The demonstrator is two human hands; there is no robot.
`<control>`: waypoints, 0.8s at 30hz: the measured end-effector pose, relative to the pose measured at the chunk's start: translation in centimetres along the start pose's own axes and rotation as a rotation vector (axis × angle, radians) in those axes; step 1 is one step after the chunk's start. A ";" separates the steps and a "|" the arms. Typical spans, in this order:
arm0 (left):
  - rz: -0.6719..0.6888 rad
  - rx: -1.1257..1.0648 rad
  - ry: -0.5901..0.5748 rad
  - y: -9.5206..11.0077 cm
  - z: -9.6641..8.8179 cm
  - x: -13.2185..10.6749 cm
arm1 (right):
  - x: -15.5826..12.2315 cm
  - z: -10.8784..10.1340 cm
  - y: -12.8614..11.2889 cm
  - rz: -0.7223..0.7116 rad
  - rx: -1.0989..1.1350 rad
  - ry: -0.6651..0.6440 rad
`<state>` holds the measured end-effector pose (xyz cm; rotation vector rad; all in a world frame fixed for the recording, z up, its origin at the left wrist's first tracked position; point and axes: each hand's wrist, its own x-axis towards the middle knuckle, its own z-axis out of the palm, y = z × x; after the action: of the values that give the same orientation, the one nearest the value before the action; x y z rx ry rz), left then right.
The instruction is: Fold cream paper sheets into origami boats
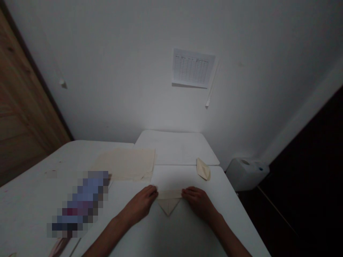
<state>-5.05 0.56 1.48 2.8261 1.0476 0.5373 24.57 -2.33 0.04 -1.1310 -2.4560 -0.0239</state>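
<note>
A partly folded sheet of cream paper [168, 200] lies on the white table, its folded band across the top and a triangular point toward me. At the left end of that band, my left hand [146, 200] pinches the paper. My right hand [196, 200] has its fingers closed on the opposite end. Both thumbs are mostly hidden. Beyond my right hand sits a small folded paper boat [203, 169] in the same cream colour. Flat sheets of cream paper [131, 164] lie past my left hand.
A blurred-out bluish object [85, 200] lies on the table [29, 200] to the left. A whitish plastic jerrycan [246, 173] stands on the floor beyond the right edge. On the wall hangs a printed chart [193, 67]. Wooden boards [24, 78] rise at far left.
</note>
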 end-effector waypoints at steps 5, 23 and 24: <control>-0.051 0.006 0.037 1.9 -0.3 0.3 | 0.3 -0.7 -1.3 0.048 0.019 0.006; -0.018 -0.005 -0.018 2.6 3.4 1.3 | 3.5 1.1 -4.3 0.188 0.093 -0.059; -0.031 -0.001 -0.014 2.8 3.3 1.2 | 3.5 1.1 -4.4 0.201 0.068 -0.070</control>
<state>-1.30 -0.65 -0.74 2.8037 1.0862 0.5138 18.97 -2.54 1.10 -1.3632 -2.3715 0.1608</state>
